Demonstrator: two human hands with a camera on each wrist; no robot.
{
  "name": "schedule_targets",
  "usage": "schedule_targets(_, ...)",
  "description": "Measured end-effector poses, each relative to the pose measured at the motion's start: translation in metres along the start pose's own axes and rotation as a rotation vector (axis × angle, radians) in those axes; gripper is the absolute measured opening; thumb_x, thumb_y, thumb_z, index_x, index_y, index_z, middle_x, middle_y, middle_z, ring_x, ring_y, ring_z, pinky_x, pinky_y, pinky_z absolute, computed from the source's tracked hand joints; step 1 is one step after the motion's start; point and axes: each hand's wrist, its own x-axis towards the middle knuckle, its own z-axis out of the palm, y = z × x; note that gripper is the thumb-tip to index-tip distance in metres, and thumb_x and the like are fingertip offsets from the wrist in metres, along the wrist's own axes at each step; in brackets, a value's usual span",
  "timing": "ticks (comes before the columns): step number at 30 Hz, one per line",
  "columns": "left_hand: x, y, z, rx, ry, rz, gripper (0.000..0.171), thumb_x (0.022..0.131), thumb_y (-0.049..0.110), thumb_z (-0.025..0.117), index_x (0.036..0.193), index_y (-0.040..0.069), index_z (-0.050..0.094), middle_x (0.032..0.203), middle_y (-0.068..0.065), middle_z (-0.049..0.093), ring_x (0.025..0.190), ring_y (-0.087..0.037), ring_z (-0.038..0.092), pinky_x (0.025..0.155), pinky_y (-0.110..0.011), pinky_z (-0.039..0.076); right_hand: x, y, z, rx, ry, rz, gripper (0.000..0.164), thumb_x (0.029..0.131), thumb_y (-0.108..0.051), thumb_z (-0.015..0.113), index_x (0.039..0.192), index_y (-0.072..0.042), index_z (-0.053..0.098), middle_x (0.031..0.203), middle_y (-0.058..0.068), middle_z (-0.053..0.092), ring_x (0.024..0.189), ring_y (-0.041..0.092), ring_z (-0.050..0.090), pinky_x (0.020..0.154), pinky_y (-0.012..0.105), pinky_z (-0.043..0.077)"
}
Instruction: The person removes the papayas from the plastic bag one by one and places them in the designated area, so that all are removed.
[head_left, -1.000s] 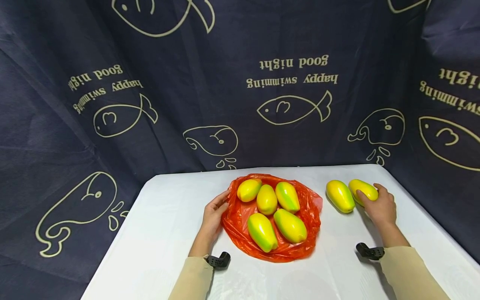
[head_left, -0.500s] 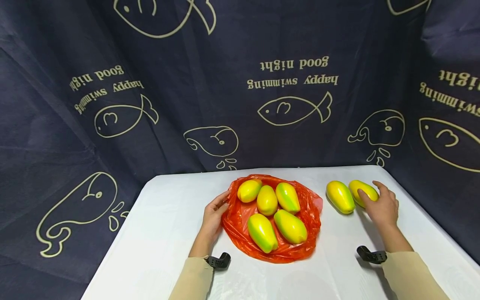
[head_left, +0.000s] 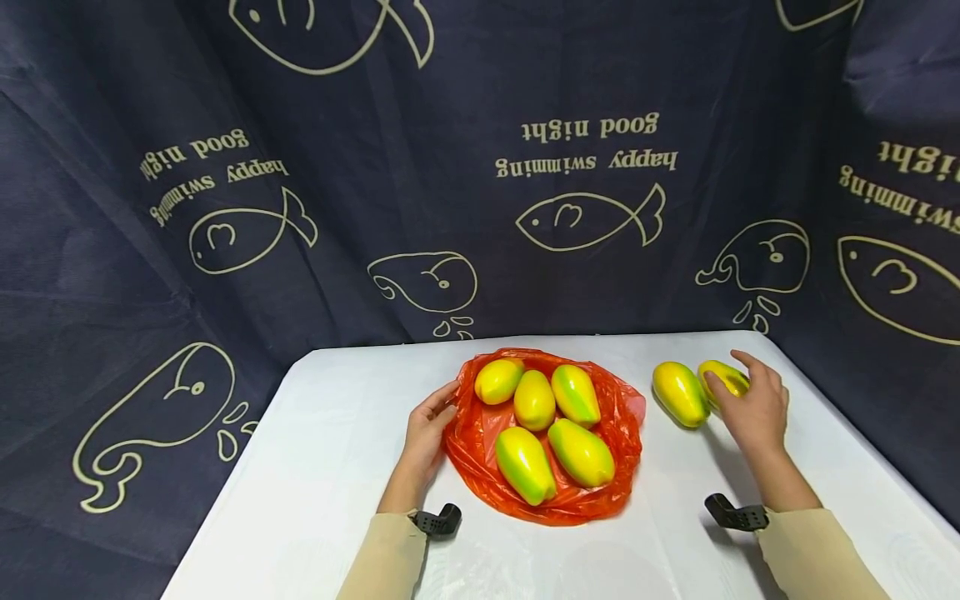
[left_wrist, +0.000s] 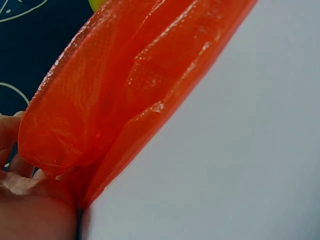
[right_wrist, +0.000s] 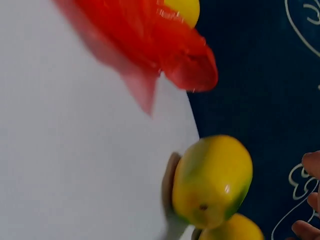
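In the head view my left hand [head_left: 429,427] grips the left rim of a red plastic bag [head_left: 480,487]. The left wrist view has the bag's edge [left_wrist: 95,145] between thumb and fingers. Several yellow-green mangoes lie in the bag, among them a front mango [head_left: 525,465]. To the bag's right, two more lie side by side on the table: a nearer mango [head_left: 679,395] and a right mango [head_left: 718,382], partly covered by my right hand [head_left: 757,412]. That hand hovers over its right end, thumb and fingers apart. The right wrist view shows its fingertips [right_wrist: 312,165] apart from the mangoes.
A white table [head_left: 337,417] carries everything, its right edge close beyond my right hand. Dark blue cloth [head_left: 450,167] with fish and whale drawings hangs behind and along both sides. A black wrist camera [head_left: 738,512] sits on each wrist.
My right hand has shifted slightly left and away from me, covering more of the right mango. The left hand, the bag and the mangoes have stayed where they were.
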Motion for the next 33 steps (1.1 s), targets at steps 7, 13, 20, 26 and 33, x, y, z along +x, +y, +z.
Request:
schedule_targets(7,0.002,0.0,-0.001,0.004,-0.008,0.006,0.044,0.099,0.0,0.05,0.141,0.01,0.057,0.143,-0.015,0.054,0.124,-0.022,0.054,0.097,-0.023,0.054,-0.008,-0.018,0.001,0.064,-0.025,-0.071,0.057,0.097,-0.028,0.06,0.147,-0.007,0.045,0.147,0.029,0.043,0.133,0.047,0.037,0.106,0.06,0.031)
schedule_targets(13,0.002,-0.001,-0.001,-0.003,-0.005,0.001,0.044,0.099,0.0,0.051,0.141,0.01,0.057,0.143,-0.014,0.054,0.125,-0.023,0.054,0.098,-0.022,0.054,-0.018,-0.033,0.007,0.127,-0.082,-0.151,0.055,0.097,-0.027,0.062,0.145,-0.006,0.048,0.143,0.026,0.048,0.129,0.042,0.047,0.099,0.045,0.043)
schedule_targets(20,0.001,-0.002,0.0,-0.018,-0.004,-0.002,0.044,0.099,0.0,0.051,0.142,0.01,0.056,0.143,-0.015,0.054,0.123,-0.02,0.054,0.097,-0.021,0.054,-0.033,-0.046,0.014,0.173,-0.157,-0.23,0.053,0.095,-0.026,0.065,0.143,-0.007,0.05,0.139,0.023,0.051,0.125,0.038,0.051,0.085,0.004,0.036)
schedule_targets(26,0.001,-0.002,0.0,0.0,-0.005,0.006,0.044,0.099,0.0,0.05,0.141,0.011,0.058,0.142,-0.014,0.055,0.122,-0.02,0.055,0.095,-0.021,0.055,-0.043,-0.056,0.019,0.184,-0.208,-0.253,0.053,0.095,-0.026,0.066,0.143,-0.008,0.05,0.139,0.023,0.051,0.125,0.038,0.05,0.092,0.023,0.045)
schedule_targets(33,0.002,-0.002,-0.001,0.0,0.007,-0.013,0.042,0.099,0.001,0.05,0.138,0.014,0.06,0.141,-0.01,0.056,0.123,-0.02,0.055,0.096,-0.023,0.055,-0.052,-0.058,0.027,0.182,-0.247,-0.298,0.054,0.095,-0.025,0.067,0.144,-0.009,0.049,0.138,0.021,0.051,0.123,0.038,0.052,0.088,0.011,0.044)
